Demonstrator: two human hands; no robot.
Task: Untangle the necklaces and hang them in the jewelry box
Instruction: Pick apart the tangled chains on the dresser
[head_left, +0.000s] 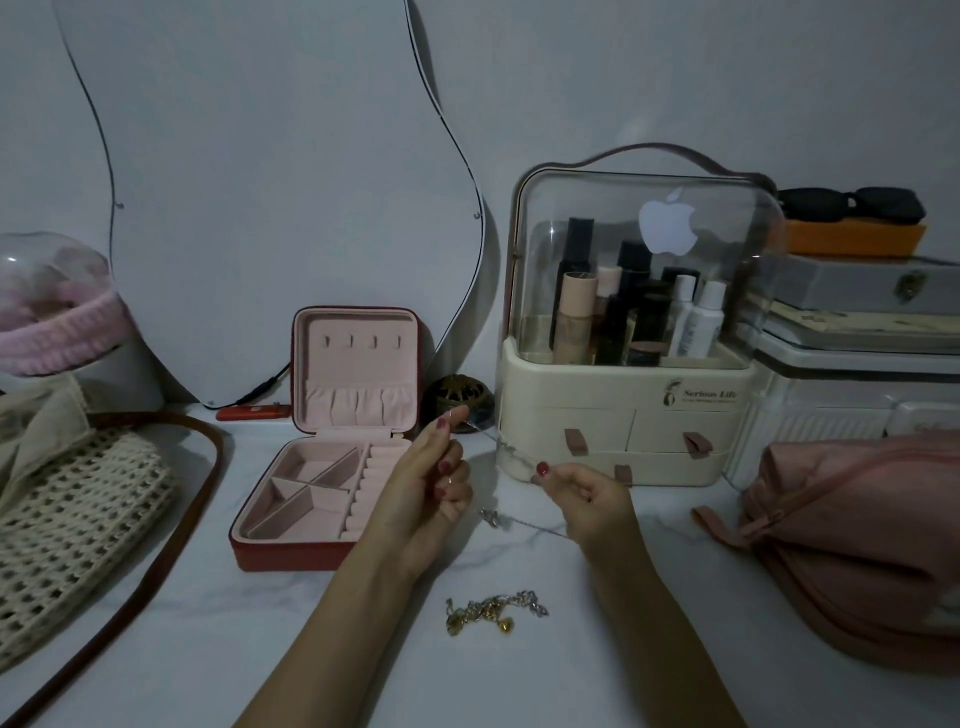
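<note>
Both forearms reach forward side by side. The left hand (434, 486) is raised, thumb and forefinger pinched together, the other fingers curled below that grip. The right hand (584, 491) sits lower, its fingers curled inward, thumb tip pressed against the forefinger.

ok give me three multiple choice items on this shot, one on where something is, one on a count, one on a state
1. Where does the tangled pile of chains lie?
A. inside the jewelry box
B. on the table in front of the hands
C. on the woven bag

2. How many hooks show in the jewelry box lid?
A. two
B. four
C. six

3. What is the state of the thin silver chain?
A. held between left hand and right hand
B. hung on a hook
C. lying loose in a compartment

Answers:
1 B, the pile rests on the white table between the forearms.
2 B, four small hooks sit in a row.
3 A, each hand pinches part of it.
</note>
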